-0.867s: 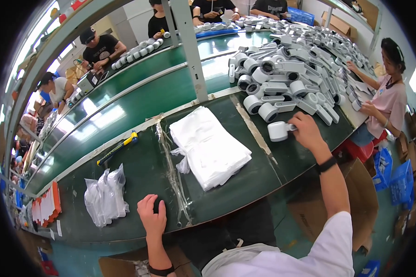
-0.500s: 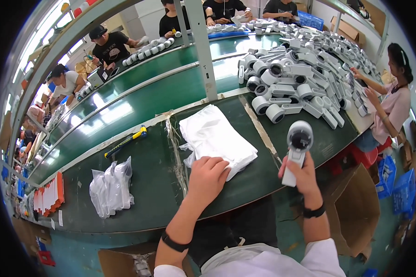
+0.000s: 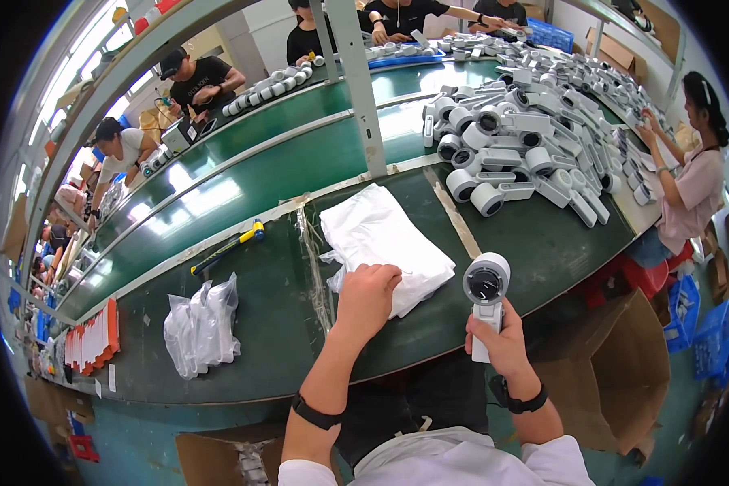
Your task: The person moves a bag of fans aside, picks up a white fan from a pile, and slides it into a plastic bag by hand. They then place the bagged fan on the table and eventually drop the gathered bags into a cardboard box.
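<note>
My right hand (image 3: 498,338) is wrapped around the handle of a white handheld fan (image 3: 486,283), held upright above the near table edge, its round dark-centred head on top. My left hand (image 3: 369,298) rests on the near left part of a stack of white plastic bags (image 3: 393,239). Its fingers are curled and pressed together at the top bag; the exact pinch is partly hidden. Left of the stack lies a clear bundle of bagged white pieces (image 3: 202,330).
A large pile of similar fans (image 3: 535,146) covers the table's right side. A yellow-and-black hammer (image 3: 228,246) and orange-and-white cartons (image 3: 93,340) lie left. A metal post (image 3: 364,97) stands ahead. An open cardboard box (image 3: 616,364) is below right. Co-workers sit around the green conveyor (image 3: 275,162).
My right hand has brought the fan left and toward me, turning its round face more to me. My left hand's fingers have drawn closer together on the bag stack.
</note>
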Demonstrator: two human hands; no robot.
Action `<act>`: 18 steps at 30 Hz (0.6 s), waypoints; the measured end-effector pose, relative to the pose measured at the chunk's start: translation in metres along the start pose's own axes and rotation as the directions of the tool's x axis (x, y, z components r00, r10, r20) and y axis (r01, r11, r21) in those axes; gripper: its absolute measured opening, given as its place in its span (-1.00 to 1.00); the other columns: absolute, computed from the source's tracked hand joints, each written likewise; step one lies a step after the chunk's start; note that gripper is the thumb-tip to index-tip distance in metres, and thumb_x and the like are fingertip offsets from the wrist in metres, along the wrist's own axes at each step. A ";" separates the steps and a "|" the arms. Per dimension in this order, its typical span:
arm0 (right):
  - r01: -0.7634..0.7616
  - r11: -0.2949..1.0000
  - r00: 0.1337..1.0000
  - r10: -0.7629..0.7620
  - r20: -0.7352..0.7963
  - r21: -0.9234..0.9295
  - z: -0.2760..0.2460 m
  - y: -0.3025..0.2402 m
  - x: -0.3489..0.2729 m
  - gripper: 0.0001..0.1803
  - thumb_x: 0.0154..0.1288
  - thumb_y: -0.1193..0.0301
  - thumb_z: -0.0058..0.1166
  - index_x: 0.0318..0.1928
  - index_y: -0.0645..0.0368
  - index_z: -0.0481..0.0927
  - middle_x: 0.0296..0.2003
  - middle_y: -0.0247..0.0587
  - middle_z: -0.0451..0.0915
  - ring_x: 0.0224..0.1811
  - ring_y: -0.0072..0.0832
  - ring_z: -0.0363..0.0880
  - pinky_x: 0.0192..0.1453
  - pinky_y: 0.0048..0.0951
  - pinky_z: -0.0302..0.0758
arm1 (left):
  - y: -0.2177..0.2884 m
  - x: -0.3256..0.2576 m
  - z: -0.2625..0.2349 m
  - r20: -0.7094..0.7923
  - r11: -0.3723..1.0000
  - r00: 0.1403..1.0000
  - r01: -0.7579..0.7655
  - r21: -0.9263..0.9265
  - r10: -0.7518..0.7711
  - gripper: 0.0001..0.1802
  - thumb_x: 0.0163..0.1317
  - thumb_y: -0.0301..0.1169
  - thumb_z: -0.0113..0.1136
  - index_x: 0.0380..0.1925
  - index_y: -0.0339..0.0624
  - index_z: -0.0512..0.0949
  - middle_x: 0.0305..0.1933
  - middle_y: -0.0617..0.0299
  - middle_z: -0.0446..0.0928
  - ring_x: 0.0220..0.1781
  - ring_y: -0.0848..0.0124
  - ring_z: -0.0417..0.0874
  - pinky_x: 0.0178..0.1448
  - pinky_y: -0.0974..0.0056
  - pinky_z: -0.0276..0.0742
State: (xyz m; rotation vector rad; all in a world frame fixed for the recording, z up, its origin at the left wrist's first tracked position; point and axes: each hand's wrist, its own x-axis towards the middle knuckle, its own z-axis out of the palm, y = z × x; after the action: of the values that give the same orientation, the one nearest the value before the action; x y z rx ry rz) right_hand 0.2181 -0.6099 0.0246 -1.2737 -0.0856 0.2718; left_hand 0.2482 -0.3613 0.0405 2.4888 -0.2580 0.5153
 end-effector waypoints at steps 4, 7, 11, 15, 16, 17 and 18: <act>0.023 1.000 0.998 -0.023 -0.055 -0.009 0.025 0.009 0.011 -0.65 0.18 0.60 0.23 -0.04 0.23 0.43 -0.39 -0.29 0.55 -0.53 -0.55 0.57 -0.49 -0.52 0.49 | 0.008 -0.001 -0.002 0.001 0.982 0.993 0.115 -0.150 -0.116 -0.86 0.21 -0.46 0.22 -0.27 -0.27 0.64 -0.28 -0.02 0.64 -0.21 0.04 0.64 -0.11 0.13 0.53; 0.117 0.992 0.983 -0.124 -0.136 -0.054 0.050 0.009 0.028 -0.65 0.17 0.59 0.26 -0.06 0.23 0.43 -0.36 -0.30 0.56 -0.51 -0.58 0.55 -0.47 -0.54 0.47 | 0.009 0.000 0.003 0.011 0.967 0.985 0.170 -0.190 -0.171 -0.83 0.25 -0.46 0.20 -0.22 -0.31 0.64 -0.27 -0.05 0.64 -0.22 0.08 0.67 -0.09 0.18 0.55; 0.160 0.914 0.935 -0.262 -0.239 -0.373 0.066 0.016 0.053 -0.37 0.02 0.39 0.43 0.07 0.29 0.39 -0.24 -0.21 0.65 -0.23 -0.52 0.62 -0.16 -0.49 0.54 | 0.012 0.001 0.005 0.026 0.923 0.975 0.217 -0.318 -0.220 -0.84 0.25 -0.44 0.18 -0.24 -0.29 0.64 -0.31 0.01 0.64 -0.25 0.16 0.64 -0.12 0.20 0.53; 0.071 0.810 0.929 -0.265 -0.257 -0.582 0.078 0.018 0.069 -0.28 0.01 0.30 0.39 0.14 0.30 0.36 -0.18 0.08 0.65 -0.14 -0.12 0.67 -0.05 -0.24 0.55 | 0.015 0.004 0.003 0.046 0.870 0.954 0.288 -0.400 -0.295 -0.85 0.26 -0.46 0.20 -0.24 -0.31 0.63 -0.40 0.09 0.62 -0.36 0.36 0.60 -0.19 0.31 0.51; 0.089 0.813 0.923 -0.284 -0.260 -0.575 0.078 0.022 0.073 -0.28 0.01 0.27 0.36 0.16 0.30 0.37 -0.19 0.15 0.64 -0.12 0.00 0.65 -0.02 -0.17 0.53 | 0.016 0.004 0.001 0.043 0.870 0.954 0.288 -0.400 -0.296 -0.85 0.26 -0.46 0.20 -0.24 -0.31 0.63 -0.40 0.09 0.62 -0.36 0.36 0.60 -0.19 0.31 0.51; 0.090 0.813 0.923 -0.285 -0.258 -0.576 0.076 0.024 0.074 -0.28 0.01 0.27 0.36 0.16 0.30 0.37 -0.19 0.15 0.64 -0.12 0.00 0.65 -0.02 -0.17 0.53 | 0.017 0.005 -0.001 0.057 0.845 0.940 0.327 -0.423 -0.336 -0.85 0.27 -0.46 0.20 -0.24 -0.30 0.63 -0.41 0.13 0.62 -0.37 0.40 0.58 -0.21 0.33 0.50; 0.083 0.810 0.921 -0.284 -0.265 -0.581 0.074 0.023 0.076 -0.29 0.01 0.28 0.36 0.15 0.31 0.38 -0.19 0.16 0.64 -0.12 0.02 0.64 -0.01 -0.16 0.53 | 0.018 0.006 -0.002 0.072 0.817 0.925 0.365 -0.446 -0.373 -0.86 0.27 -0.45 0.20 -0.24 -0.30 0.63 -0.42 0.18 0.62 -0.39 0.44 0.56 -0.22 0.35 0.49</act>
State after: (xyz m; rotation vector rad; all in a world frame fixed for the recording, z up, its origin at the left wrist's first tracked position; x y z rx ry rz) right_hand 0.2720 -0.5164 0.0174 -1.8732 0.0111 -0.1709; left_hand 0.2478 -0.3755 0.0532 2.0020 0.1102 0.2729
